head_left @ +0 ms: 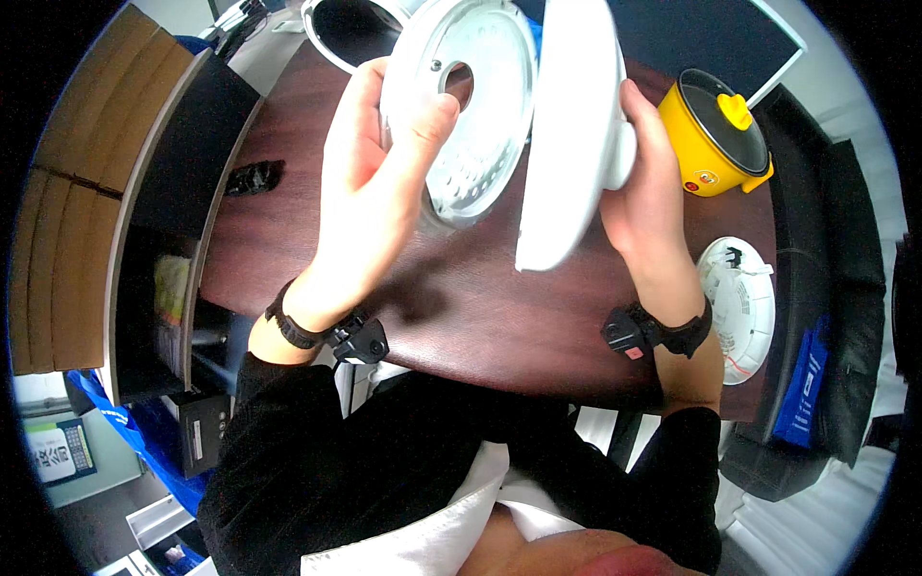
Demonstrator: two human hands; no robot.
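My left hand [375, 182] grips a round whitish disc [490, 144] by its left rim, the thumb lying across its face near the central hole. Small perforations run along the lower part of that disc. In my right hand [648, 182] is a white round shell [571, 144], turned nearly edge-on, with a rounded knob [622, 156] on its right side by the palm. Both pieces are held up above the table, side by side, with a narrow gap between them lower down. Most of my right fingers are hidden behind the shell.
On the dark red-brown table [461, 317], a yellow pot [711, 144] with a dark lid stands at the right. Nearer lies a round white base [744, 317] with exposed wires. A white-rimmed vessel [351, 34] is at the back, a small black object [255, 178] at left.
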